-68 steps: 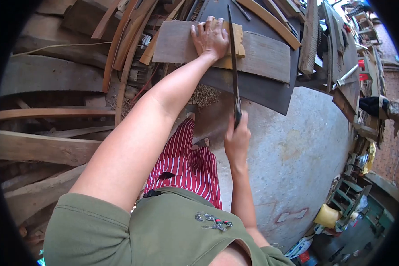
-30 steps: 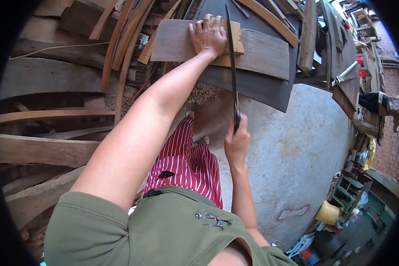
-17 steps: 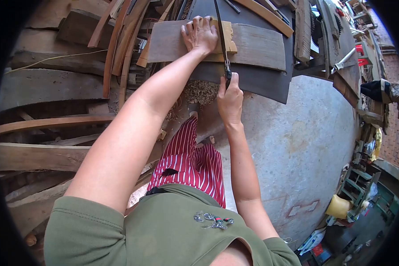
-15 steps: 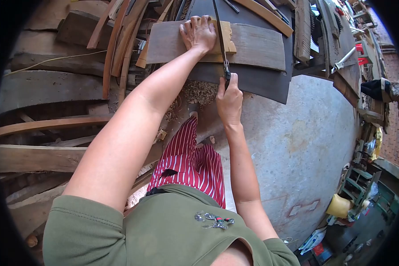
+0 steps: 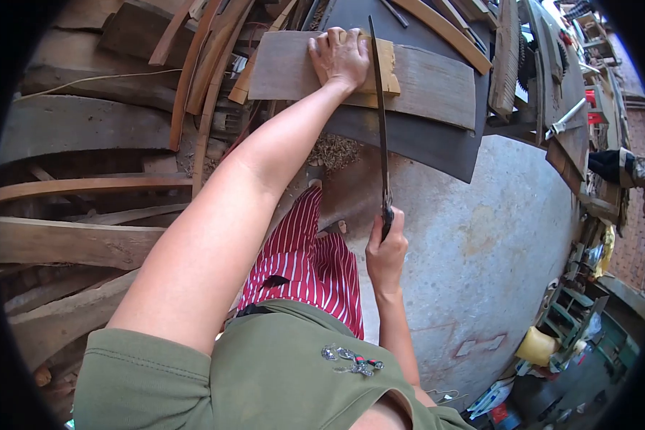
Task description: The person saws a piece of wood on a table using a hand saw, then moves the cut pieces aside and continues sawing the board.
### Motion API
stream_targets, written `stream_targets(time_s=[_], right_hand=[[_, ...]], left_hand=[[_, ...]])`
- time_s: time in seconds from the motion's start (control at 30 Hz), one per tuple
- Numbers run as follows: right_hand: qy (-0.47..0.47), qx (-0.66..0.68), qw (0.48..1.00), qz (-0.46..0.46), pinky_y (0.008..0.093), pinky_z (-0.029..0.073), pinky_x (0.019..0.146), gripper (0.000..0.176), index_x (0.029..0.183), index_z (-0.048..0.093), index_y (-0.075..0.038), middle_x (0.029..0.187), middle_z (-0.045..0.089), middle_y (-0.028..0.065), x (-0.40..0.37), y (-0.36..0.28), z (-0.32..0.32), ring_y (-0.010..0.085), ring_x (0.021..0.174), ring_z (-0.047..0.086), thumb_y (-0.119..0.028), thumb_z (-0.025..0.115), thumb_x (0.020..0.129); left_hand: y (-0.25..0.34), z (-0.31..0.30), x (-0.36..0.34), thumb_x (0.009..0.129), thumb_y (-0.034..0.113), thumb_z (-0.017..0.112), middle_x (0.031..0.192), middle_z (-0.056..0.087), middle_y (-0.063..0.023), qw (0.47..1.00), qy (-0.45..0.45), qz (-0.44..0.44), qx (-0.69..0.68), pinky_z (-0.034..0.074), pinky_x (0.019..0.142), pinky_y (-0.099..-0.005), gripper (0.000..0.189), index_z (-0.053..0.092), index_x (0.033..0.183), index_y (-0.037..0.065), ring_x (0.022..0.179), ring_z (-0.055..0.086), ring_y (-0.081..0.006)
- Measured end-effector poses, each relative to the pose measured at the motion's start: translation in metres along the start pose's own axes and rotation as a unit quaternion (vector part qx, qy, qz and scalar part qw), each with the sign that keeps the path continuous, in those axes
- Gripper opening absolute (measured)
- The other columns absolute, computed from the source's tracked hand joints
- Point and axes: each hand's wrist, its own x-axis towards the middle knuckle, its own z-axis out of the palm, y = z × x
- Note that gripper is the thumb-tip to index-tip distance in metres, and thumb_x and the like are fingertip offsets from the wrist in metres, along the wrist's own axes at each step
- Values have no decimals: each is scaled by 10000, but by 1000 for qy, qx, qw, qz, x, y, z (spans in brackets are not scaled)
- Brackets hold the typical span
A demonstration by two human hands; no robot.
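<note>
My left hand (image 5: pixel 340 61) bears down with bent fingers on a yellow wooden block (image 5: pixel 385 66), holding it against a wide grey-brown board (image 5: pixel 433 82). The block has a jagged right edge, and its left part is hidden by the hand. In my right hand (image 5: pixel 388 251) is the dark handle of a handsaw (image 5: pixel 382 136), gripped low in front of my body. Its long narrow blade points away from me and overlaps the block just right of my left hand.
Beneath the board lies a dark flat panel (image 5: pixel 455 154). Wood shavings (image 5: pixel 335 152) are on the floor below it. Curved timbers (image 5: pixel 86 240) are stacked along the left, and long strips lie behind. A yellow container (image 5: pixel 537 347) stands at the lower right.
My right hand has pulled the handsaw back toward my body, so more blade shows on the near side of the block. My left hand keeps its place on the block.
</note>
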Motion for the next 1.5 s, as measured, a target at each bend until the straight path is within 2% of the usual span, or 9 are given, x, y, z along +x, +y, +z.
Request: stream_targets(time_s=[0.23,0.4,0.47,0.57,0.8,1.13,1.17,1.37,1.5], right_hand=[[25,-62,997,-37,537,493,536,202,1130,487,-5,724,637,284,113,3,47,470,696,646,-143,531,990],[34,-30,998,-45,524,492,548,203,1152,492,-23,764,651,271,48,16,29,470,733,651,-136,539,989],[5,0,1000,22,493,464,575,197,1165,507,-25,839,641,272,6,14,11,469,808,650,-128,533,999],[16,-11,1000,1,491,465,564,185,1158,506,-32,807,637,265,-6,12,4,461,785,660,-132,527,1003],[37,-66,997,-34,554,496,553,181,1128,481,-35,755,651,276,117,6,52,481,709,643,-149,523,994],[6,-12,1000,24,533,432,549,153,1102,499,-25,798,634,281,13,-1,3,485,784,632,-137,526,1002],[7,-40,999,8,508,494,532,162,1132,506,-39,746,651,263,18,1,3,458,719,663,-123,526,994],[27,-83,995,-37,528,506,533,170,1102,493,-29,741,647,280,122,-2,40,477,699,647,-150,536,991],[32,-86,996,-18,543,508,547,182,1105,479,-29,753,645,289,108,0,41,479,719,646,-156,537,988]], left_hand=[[0,9,1,976,446,457,1268,490,-46,1000,8,2,0,159,1153,-512,375,593,1269,255,1276,393,-262],[4,5,0,980,441,443,1285,472,-43,1000,-9,-4,-12,143,1162,-502,378,586,1280,260,1283,383,-256],[5,1,-2,982,444,441,1289,468,-42,1000,-23,-16,-3,140,1165,-499,377,582,1281,261,1278,387,-263],[6,0,-1,982,446,441,1277,476,-46,1000,-18,-8,-5,152,1162,-502,386,576,1293,263,1270,397,-266],[4,9,0,982,442,439,1270,484,-47,1000,-4,3,2,158,1158,-499,382,577,1292,267,1280,385,-260],[6,7,-1,975,452,445,1275,480,-47,1000,-4,-6,-6,158,1161,-510,384,581,1280,262,1276,395,-268],[6,6,-1,977,449,444,1270,483,-48,1000,-10,-7,-6,155,1161,-506,380,582,1277,262,1275,397,-266],[4,12,1,982,445,436,1257,494,-42,1000,17,1,13,187,1137,-494,363,599,1253,268,1248,411,-259],[1,14,0,980,453,438,1248,494,-48,999,29,6,-12,183,1135,-490,361,606,1239,266,1241,412,-260]])
